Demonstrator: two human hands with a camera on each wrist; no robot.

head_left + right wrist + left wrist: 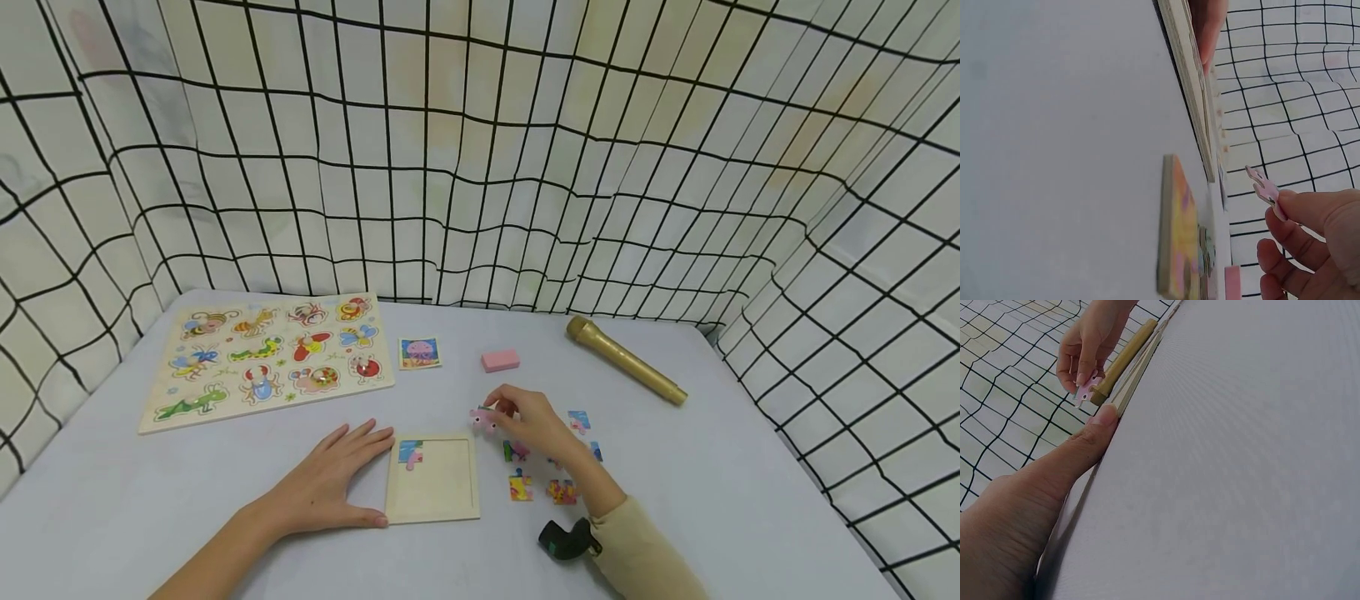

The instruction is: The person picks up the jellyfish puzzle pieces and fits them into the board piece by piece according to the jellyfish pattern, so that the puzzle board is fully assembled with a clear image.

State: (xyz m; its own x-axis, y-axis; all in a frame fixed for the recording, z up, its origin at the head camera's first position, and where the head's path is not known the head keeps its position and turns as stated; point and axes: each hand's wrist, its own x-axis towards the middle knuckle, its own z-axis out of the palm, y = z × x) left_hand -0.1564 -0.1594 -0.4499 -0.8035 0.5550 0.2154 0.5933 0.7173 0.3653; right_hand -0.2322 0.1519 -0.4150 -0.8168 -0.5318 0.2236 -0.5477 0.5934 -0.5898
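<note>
A pink jigsaw piece [483, 419] is pinched between the thumb and fingers of my right hand [531, 423], lifted off the table near the top right corner of a wooden puzzle tray [442, 493]. My left hand [330, 481] lies spread at the tray's left edge, its thumb touching the lower left corner. One blue and pink piece [410, 453] sits in the tray's upper left corner. Several loose pieces, among them a yellow one [520, 487] and a red and yellow one [562, 492], lie right of the tray, partly hidden under my right arm.
A large insect puzzle board [273, 358] lies at the back left. Beside it are a small jellyfish picture card [420, 352] and a pink block [500, 360]. A gold microphone [626, 360] lies at the back right. Black netting [465, 175] over white cloth borders the table.
</note>
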